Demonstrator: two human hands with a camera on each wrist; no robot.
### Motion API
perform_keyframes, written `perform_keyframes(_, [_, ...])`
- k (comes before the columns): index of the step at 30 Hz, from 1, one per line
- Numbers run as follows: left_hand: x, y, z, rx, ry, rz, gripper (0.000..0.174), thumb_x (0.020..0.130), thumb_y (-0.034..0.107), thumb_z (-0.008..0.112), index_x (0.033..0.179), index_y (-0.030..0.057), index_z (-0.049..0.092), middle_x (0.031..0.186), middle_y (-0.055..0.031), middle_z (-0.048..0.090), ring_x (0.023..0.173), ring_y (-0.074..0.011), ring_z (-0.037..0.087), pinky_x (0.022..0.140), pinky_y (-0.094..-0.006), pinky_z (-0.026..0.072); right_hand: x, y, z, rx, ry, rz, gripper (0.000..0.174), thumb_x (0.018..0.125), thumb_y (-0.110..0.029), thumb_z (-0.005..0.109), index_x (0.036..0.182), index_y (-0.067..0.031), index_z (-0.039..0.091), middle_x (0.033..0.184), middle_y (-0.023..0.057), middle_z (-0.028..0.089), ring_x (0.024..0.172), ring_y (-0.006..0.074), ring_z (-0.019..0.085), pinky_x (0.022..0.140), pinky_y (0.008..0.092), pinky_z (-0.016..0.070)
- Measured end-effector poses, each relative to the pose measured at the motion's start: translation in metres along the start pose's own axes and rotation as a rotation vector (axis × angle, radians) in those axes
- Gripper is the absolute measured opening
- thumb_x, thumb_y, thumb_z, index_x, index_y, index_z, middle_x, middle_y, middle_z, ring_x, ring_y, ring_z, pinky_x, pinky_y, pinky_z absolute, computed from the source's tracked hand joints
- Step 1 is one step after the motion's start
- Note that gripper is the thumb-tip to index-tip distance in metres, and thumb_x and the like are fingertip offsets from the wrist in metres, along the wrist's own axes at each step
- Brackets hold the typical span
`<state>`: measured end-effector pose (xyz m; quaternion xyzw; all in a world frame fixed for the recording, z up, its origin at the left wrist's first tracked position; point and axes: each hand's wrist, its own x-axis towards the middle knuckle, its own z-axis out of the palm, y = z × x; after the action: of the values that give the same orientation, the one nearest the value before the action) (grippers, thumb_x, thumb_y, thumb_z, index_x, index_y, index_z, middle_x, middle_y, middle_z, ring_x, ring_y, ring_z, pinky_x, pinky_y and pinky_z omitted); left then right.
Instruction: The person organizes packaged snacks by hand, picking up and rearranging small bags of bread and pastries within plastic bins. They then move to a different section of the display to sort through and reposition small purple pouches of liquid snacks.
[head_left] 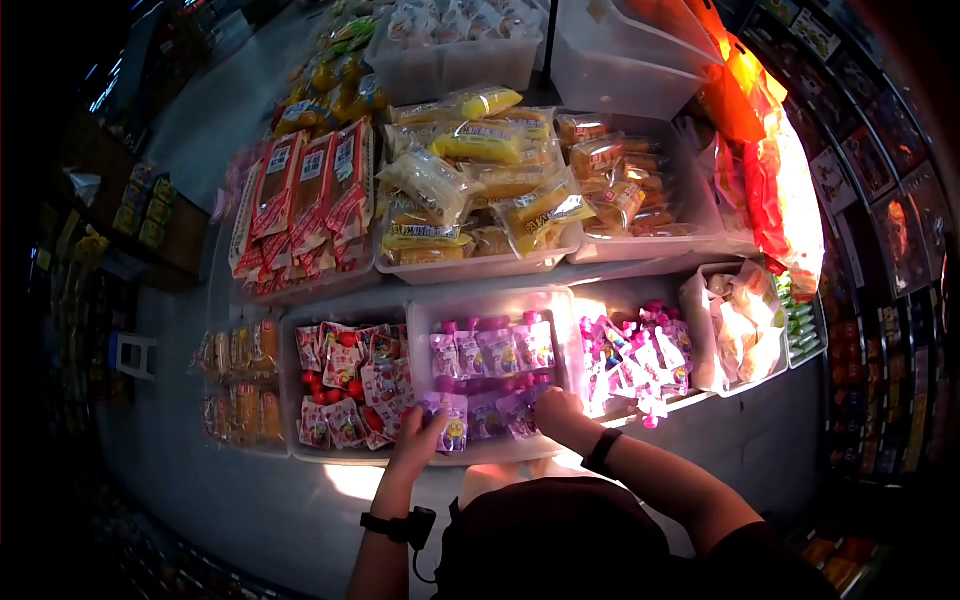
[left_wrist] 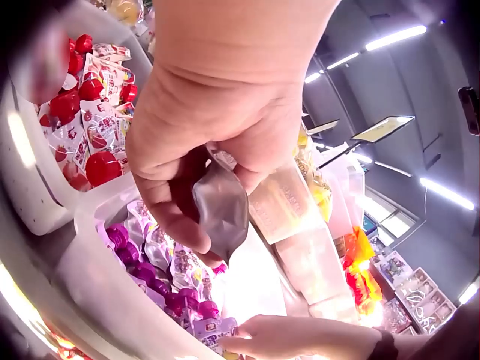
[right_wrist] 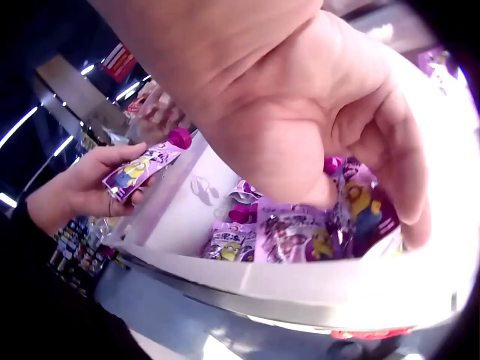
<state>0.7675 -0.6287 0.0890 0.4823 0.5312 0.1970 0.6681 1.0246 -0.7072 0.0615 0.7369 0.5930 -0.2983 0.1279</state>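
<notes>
My left hand point(head_left: 415, 448) holds a purple spouted pouch point(head_left: 452, 424) with a yellow cartoon figure, over the near left of a clear plastic bin point(head_left: 565, 335). The left wrist view shows the silvery back of that pouch point(left_wrist: 221, 210) between thumb and fingers. My right hand point(head_left: 563, 414) reaches into the same bin's near right and pinches another such pouch point(right_wrist: 367, 214), partly covered by the fingers in the right wrist view. Rows of similar purple pouches point(head_left: 500, 350), with purple caps, stand in the bin.
Left of it is a bin of red-capped pouches point(head_left: 345, 355); to the right lie loose pink-purple pouches point(head_left: 640, 360) and a bin of pale wrapped packs point(head_left: 740, 325). Behind stand bins of yellow-wrapped bread point(head_left: 480, 180) and red-and-white packs point(head_left: 310, 190). An orange-red bag point(head_left: 770, 160) hangs at right.
</notes>
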Motion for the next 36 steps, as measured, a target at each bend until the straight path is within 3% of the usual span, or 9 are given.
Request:
perform_keyframes(3, [-0.003, 0.012, 0.001, 0.039, 0.053, -0.013, 0.032, 0.094, 0.028, 0.061, 0.111, 0.0019, 0.058, 0.100, -0.0046, 0.063, 0.089, -0.0117, 0.056, 0.078, -0.0293, 0.0456, -0.001, 0.004, -0.018, 0.032, -0.072, -0.006, 0.023, 0.088, -0.017, 0.054, 0.094, -0.0039, 0.072, 0.104, 0.0157, 0.068, 0.091, 0.0299, 0.069, 0.073, 0.0386, 0.0565])
perform_keyframes(6, [0.001, 0.010, 0.002, 0.037, 0.085, 0.005, 0.031, 0.094, 0.028, 0.062, 0.110, 0.0021, 0.058, 0.101, -0.0049, 0.063, 0.089, -0.0124, 0.056, 0.078, -0.0300, 0.0455, 0.002, 0.001, -0.026, 0.010, -0.201, -0.037, 0.030, 0.089, -0.018, 0.054, 0.112, -0.0011, 0.063, 0.108, 0.0184, 0.065, 0.091, 0.0321, 0.069, 0.074, 0.0395, 0.0559])
perform_keyframes(9, [0.013, -0.005, 0.001, 0.091, 0.045, 0.047, 0.029, 0.092, 0.026, 0.064, 0.107, 0.0018, 0.058, 0.099, -0.0057, 0.064, 0.086, -0.0149, 0.058, 0.077, -0.0315, 0.0465, 0.005, -0.005, 0.008, 0.014, 0.136, -0.023, 0.049, 0.089, -0.016, 0.055, 0.134, -0.0002, 0.042, 0.104, 0.0209, 0.066, 0.091, 0.0326, 0.068, 0.073, 0.0406, 0.0550])
perform_keyframes(12, [0.020, -0.002, 0.007, 0.225, 0.042, 0.013, 0.030, 0.087, 0.024, 0.068, 0.103, 0.0010, 0.057, 0.097, -0.0094, 0.065, 0.083, -0.0202, 0.062, 0.076, -0.0343, 0.0480, 0.012, 0.006, 0.039, 0.112, 0.034, -0.074, 0.063, 0.090, -0.016, 0.055, 0.142, -0.0008, 0.024, 0.103, 0.0241, 0.065, 0.090, 0.0336, 0.068, 0.071, 0.0418, 0.0542])
perform_keyframes(24, [0.054, -0.049, 0.037, 0.676, 0.098, -0.138, 0.047, 0.081, 0.019, 0.072, 0.117, 0.0034, 0.046, 0.111, -0.0197, 0.061, 0.102, -0.0346, 0.061, 0.087, -0.0436, 0.0472, 0.041, -0.002, 0.041, 0.161, 0.010, -0.001, 0.058, 0.090, -0.023, 0.057, 0.141, -0.0082, 0.034, 0.096, 0.0192, 0.067, 0.081, 0.0340, 0.069, 0.067, 0.0442, 0.0540])
perform_keyframes(27, [0.053, -0.053, 0.038, 0.731, 0.087, -0.103, 0.048, 0.082, 0.019, 0.071, 0.121, 0.0090, 0.044, 0.109, -0.0183, 0.062, 0.100, -0.0344, 0.062, 0.086, -0.0432, 0.0472, 0.020, -0.008, 0.012, 0.048, 0.339, -0.517, 0.055, 0.091, -0.026, 0.057, 0.140, -0.0142, 0.037, 0.102, 0.0248, 0.064, 0.089, 0.0377, 0.067, 0.068, 0.0460, 0.0547])
perform_keyframes(30, [0.059, -0.056, 0.038, 0.739, 0.025, -0.148, 0.049, 0.083, 0.018, 0.070, 0.122, 0.0093, 0.043, 0.110, -0.0189, 0.061, 0.102, -0.0350, 0.061, 0.086, -0.0432, 0.0470, 0.042, -0.016, 0.056, 0.060, 0.004, -0.400, 0.059, 0.089, -0.028, 0.058, 0.142, -0.0184, 0.034, 0.108, 0.0301, 0.060, 0.096, 0.0407, 0.065, 0.068, 0.0482, 0.0554])
perform_keyframes(34, [0.069, -0.064, 0.033, 0.703, -0.054, -0.170, 0.050, 0.084, 0.014, 0.067, 0.127, 0.0101, 0.041, 0.118, -0.0230, 0.058, 0.109, -0.0389, 0.057, 0.091, -0.0444, 0.0453, 0.046, -0.022, 0.046, 0.248, -0.202, -0.295, 0.068, 0.086, -0.024, 0.060, 0.145, -0.0067, 0.031, 0.105, 0.0288, 0.062, 0.084, 0.0381, 0.068, 0.067, 0.0490, 0.0551])
perform_keyframes(36, [0.075, -0.073, 0.032, 0.669, -0.127, -0.158, 0.051, 0.083, 0.012, 0.065, 0.129, 0.0097, 0.040, 0.121, -0.0254, 0.055, 0.113, -0.0412, 0.055, 0.094, -0.0449, 0.0442, 0.040, -0.028, 0.059, 0.228, -0.110, -0.158, 0.069, 0.086, -0.023, 0.061, 0.143, -0.0011, 0.030, 0.097, 0.0259, 0.065, 0.081, 0.0383, 0.069, 0.066, 0.0486, 0.0552])
